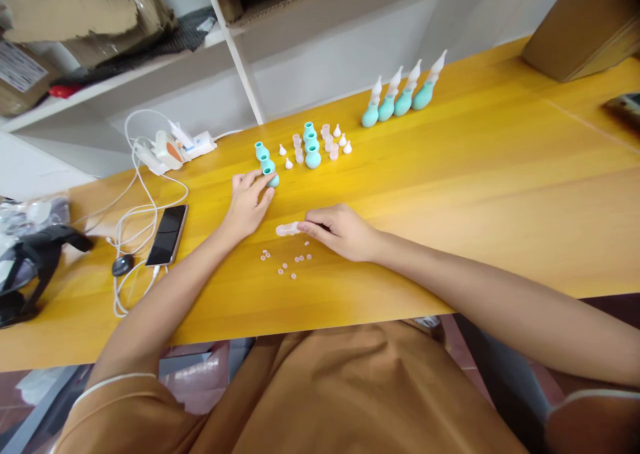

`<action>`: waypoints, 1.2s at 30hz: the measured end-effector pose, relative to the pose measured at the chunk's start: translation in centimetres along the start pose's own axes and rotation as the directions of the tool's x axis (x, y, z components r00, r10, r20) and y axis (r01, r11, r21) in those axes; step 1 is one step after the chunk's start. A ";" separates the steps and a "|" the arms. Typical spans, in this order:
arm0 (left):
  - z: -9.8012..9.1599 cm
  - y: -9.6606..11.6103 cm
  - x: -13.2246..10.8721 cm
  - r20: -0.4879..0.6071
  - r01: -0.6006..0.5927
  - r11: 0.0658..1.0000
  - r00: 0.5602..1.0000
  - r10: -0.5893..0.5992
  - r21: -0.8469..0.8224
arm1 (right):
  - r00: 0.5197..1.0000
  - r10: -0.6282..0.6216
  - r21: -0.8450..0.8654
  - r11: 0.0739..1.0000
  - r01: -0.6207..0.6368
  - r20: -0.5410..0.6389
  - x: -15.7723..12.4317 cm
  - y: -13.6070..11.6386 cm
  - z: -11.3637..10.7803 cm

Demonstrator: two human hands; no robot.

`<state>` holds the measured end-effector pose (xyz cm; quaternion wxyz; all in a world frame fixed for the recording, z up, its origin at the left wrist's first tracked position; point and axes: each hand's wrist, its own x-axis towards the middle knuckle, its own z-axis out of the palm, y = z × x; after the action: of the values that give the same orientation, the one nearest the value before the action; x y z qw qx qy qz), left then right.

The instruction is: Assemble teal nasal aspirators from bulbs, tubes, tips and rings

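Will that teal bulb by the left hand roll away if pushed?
Probably a little: the teal bulb at the left hand has a round belly. It looks like soft rubber, so it is likely squishy and light. Its narrow neck would probably make it curve.

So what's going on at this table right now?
A person sits at a yellow table. Their left hand rests its fingers on a teal bulb, while the right hand pinches a translucent tip. Small pink discs are scattered just below the hands, nearer the person. Further back lie loose bulbs and tips, and four assembled pieces stand in a row.
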<state>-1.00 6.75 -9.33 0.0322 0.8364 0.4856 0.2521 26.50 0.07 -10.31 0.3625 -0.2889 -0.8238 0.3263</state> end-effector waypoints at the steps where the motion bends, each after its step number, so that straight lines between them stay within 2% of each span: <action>1: -0.5 0.4 -0.2 -0.031 -0.017 1.000 0.999 0.016 -0.019 | 1.000 -0.002 0.012 1.000 0.002 -0.018 0.0 -0.1 -0.1; 4: -2.3 2.2 -1.4 -0.082 -0.026 0.995 0.996 0.018 -0.097 | 0.994 0.022 0.088 0.996 -0.012 -0.111 0.0 -0.5 -0.4; 7: -3.7 4.7 -3.7 -0.076 0.050 0.971 0.995 -0.070 -0.233 | 0.975 0.114 0.220 0.973 -0.070 -0.193 0.0 -0.7 -0.5; 9: -3.9 6.2 -5.4 -0.051 0.101 0.954 0.991 -0.120 -0.282 | 0.963 0.182 0.321 0.940 -0.112 -0.198 0.0 -0.6 -0.4; 12: -3.3 7.4 -7.6 -0.028 0.132 0.910 0.987 -0.156 -0.393 | 0.961 0.235 0.426 0.891 -0.154 -0.144 -0.1 -0.5 -0.1; 17: -2.5 7.5 -9.6 -0.025 0.120 0.899 0.989 -0.143 -0.420 | 0.973 0.222 0.457 0.873 -0.172 -0.058 -0.5 -0.5 0.2; 23: -2.7 7.9 -10.2 -0.041 0.053 0.913 0.996 -0.076 -0.404 | 0.985 0.164 0.461 0.871 -0.173 0.059 -1.2 -1.1 0.4; 27: -2.9 8.0 -10.1 -0.045 -0.007 0.924 0.999 -0.011 -0.382 | 0.989 0.138 0.382 0.912 -0.148 0.054 -1.4 -1.4 0.4; 36: -3.3 8.4 -10.0 0.049 0.016 0.934 0.999 0.002 -0.356 | 1.000 -0.018 0.227 0.974 0.012 0.025 -1.5 -1.2 0.1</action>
<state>0.19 -6.57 -7.83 0.1958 0.8209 0.4339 0.3155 26.99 -1.79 -10.07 0.3846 -0.2351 -0.7880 0.4193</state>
